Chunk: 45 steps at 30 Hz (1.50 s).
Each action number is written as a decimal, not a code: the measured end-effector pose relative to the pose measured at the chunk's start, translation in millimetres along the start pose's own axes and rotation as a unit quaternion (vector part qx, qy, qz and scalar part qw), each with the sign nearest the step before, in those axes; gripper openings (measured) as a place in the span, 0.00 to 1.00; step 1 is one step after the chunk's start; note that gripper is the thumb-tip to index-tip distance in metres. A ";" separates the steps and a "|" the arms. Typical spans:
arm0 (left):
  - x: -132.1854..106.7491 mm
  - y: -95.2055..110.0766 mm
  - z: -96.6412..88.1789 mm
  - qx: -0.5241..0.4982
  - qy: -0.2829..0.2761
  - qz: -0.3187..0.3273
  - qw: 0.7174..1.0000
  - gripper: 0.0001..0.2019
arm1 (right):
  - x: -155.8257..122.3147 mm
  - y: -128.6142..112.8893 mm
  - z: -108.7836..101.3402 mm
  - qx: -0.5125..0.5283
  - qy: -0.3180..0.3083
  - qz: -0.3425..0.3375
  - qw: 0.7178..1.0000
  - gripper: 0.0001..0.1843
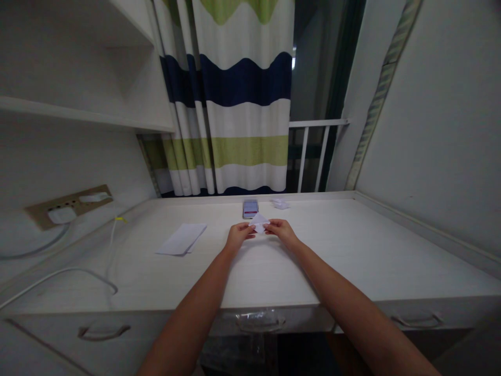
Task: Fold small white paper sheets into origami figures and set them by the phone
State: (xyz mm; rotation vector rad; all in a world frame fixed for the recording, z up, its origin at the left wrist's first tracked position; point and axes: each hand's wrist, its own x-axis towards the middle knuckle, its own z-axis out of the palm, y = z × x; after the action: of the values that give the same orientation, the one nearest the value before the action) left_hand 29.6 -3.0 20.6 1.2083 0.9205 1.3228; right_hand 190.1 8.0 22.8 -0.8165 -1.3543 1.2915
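Observation:
A small folded piece of white paper (259, 222) is held just above the white desk (344, 261), near its middle. My left hand (238, 236) pinches the paper's left side with closed fingers. My right hand (281, 230) pinches its right side the same way. Both forearms reach forward from the bottom of the view.
A stack of white paper sheets (182, 239) lies left of my hands. A small dark box (250, 208) and a crumpled white scrap (280, 204) sit behind them. A white cable (70, 271) runs from a wall socket strip (70, 205) at the left. Striped curtain (238, 104) hangs behind; drawers sit under the desk's front edge.

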 end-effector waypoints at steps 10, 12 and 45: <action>-4.5 5.1 1.1 0.003 -0.012 -0.007 1.000 0.15 | -1.4 -3.8 0.1 0.018 -0.003 0.020 1.000 0.14; -4.5 5.2 0.4 0.004 -0.019 -0.008 1.000 0.15 | -1.9 -3.9 -0.1 0.020 -0.006 0.019 1.000 0.14; -4.4 3.9 2.6 -0.055 -0.030 -0.009 0.998 0.13 | -1.1 -0.1 -0.1 0.016 -0.015 0.002 1.000 0.15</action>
State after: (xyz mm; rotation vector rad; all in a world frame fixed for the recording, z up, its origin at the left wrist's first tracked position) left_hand 31.1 -8.2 24.2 1.1454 0.8028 1.2985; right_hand 190.5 7.0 22.7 -0.7808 -1.3526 1.3316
